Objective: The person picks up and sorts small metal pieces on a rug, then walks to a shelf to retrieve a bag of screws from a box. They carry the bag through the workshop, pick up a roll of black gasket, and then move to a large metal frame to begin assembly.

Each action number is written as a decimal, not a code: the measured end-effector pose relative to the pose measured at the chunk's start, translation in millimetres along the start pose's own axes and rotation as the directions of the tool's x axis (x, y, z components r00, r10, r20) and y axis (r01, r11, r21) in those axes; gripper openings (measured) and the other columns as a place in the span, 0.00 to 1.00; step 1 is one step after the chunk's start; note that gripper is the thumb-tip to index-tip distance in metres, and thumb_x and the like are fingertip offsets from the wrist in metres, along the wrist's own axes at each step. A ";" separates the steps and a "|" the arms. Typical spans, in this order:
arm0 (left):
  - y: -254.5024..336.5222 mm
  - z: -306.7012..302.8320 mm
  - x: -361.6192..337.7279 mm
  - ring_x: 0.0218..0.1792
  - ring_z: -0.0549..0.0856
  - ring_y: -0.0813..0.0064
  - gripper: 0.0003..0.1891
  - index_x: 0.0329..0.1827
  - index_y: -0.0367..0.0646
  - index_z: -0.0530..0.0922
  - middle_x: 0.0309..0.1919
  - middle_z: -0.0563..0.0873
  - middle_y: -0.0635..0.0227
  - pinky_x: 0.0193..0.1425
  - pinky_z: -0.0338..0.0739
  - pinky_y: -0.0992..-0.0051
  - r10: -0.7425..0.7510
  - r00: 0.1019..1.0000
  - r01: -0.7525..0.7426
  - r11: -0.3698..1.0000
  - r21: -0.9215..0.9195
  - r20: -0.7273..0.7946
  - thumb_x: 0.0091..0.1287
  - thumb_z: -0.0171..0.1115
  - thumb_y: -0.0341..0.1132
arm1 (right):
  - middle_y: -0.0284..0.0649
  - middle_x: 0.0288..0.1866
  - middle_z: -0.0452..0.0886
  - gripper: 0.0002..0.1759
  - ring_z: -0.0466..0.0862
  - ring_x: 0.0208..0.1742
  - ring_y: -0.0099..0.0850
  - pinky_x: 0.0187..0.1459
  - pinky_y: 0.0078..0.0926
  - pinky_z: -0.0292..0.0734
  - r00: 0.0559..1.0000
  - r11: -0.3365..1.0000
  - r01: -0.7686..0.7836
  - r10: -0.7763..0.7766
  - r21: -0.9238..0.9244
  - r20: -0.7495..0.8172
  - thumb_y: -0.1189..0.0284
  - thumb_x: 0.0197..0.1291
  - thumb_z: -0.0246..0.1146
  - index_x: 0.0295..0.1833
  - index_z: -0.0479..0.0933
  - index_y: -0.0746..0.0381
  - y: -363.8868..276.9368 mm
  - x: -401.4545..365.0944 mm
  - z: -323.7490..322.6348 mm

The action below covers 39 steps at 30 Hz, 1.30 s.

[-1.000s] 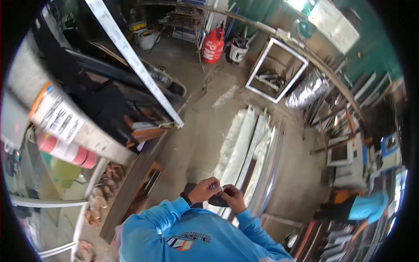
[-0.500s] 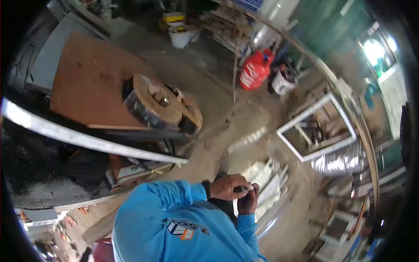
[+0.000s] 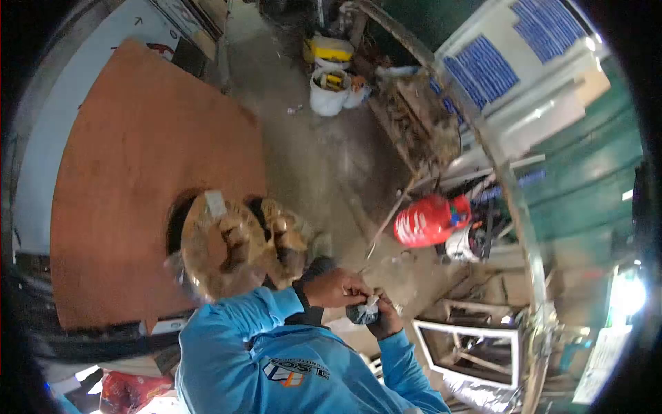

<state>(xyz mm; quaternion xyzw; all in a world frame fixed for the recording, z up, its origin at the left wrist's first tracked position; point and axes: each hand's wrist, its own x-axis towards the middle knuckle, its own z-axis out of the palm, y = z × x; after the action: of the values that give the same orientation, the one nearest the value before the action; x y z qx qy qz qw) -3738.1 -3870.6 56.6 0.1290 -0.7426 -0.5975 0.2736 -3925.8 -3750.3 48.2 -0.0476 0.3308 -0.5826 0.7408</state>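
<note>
My left hand (image 3: pixel 336 288), with a dark band at its wrist, is closed, its fingertips pinching the pale upper end of a small dark-and-grey packet (image 3: pixel 361 313). Around the packet's other side my right hand (image 3: pixel 389 319) is closed too, fingers bent against it. Both hands meet in front of the blue-sleeved torso (image 3: pixel 276 345). The packet's contents and exact kind cannot be made out.
A large brown board (image 3: pixel 152 152) lies on the left, with tape-wrapped rolls (image 3: pixel 221 241) at its near edge. Ahead are a white bucket (image 3: pixel 328 96) and a red gas cylinder (image 3: pixel 424 222). A white frame (image 3: pixel 476 328) leans at right.
The view has swung left, so the board, rolls and cylinder sit differently. Both hands stay together, and the packet between them shows more plainly now.
</note>
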 end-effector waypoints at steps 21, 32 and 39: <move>-101.9 -671.4 374.3 0.45 0.83 0.78 0.13 0.52 0.38 0.80 0.42 0.86 0.66 0.54 0.78 0.72 -0.413 0.733 0.379 0.908 -0.179 -0.540 0.73 0.64 0.38 | 0.35 0.53 0.78 0.19 0.78 0.58 0.31 0.61 0.32 0.72 0.854 0.789 -0.027 0.337 -0.614 0.397 0.79 0.55 0.65 0.54 0.76 0.59 -298.6 800.0 320.9; -73.3 -1069.0 457.3 0.42 0.84 0.70 0.16 0.52 0.35 0.80 0.40 0.85 0.59 0.48 0.79 0.67 -0.354 0.620 0.509 0.861 0.015 -0.700 0.74 0.63 0.42 | 0.41 0.68 0.77 0.30 0.75 0.70 0.34 0.71 0.39 0.69 0.586 0.443 -0.014 0.730 -0.897 0.351 0.67 0.67 0.69 0.71 0.71 0.61 -314.5 1168.7 622.9; -193.2 -1373.4 484.6 0.45 0.85 0.77 0.12 0.50 0.37 0.83 0.40 0.87 0.63 0.48 0.80 0.71 -0.604 0.592 0.335 0.787 -0.518 -0.533 0.74 0.65 0.37 | 0.36 0.63 0.76 0.24 0.74 0.66 0.27 0.66 0.31 0.72 0.624 0.279 0.023 0.747 -0.960 0.231 0.73 0.71 0.64 0.69 0.67 0.62 -304.0 1452.3 747.7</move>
<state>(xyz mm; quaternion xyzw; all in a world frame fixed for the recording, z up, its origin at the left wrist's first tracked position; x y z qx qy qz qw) -3390.3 -5292.6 181.0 0.4784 -0.4037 -0.6858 0.3712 -3622.3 -5381.5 136.3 -0.5600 0.3054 -0.0341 0.7694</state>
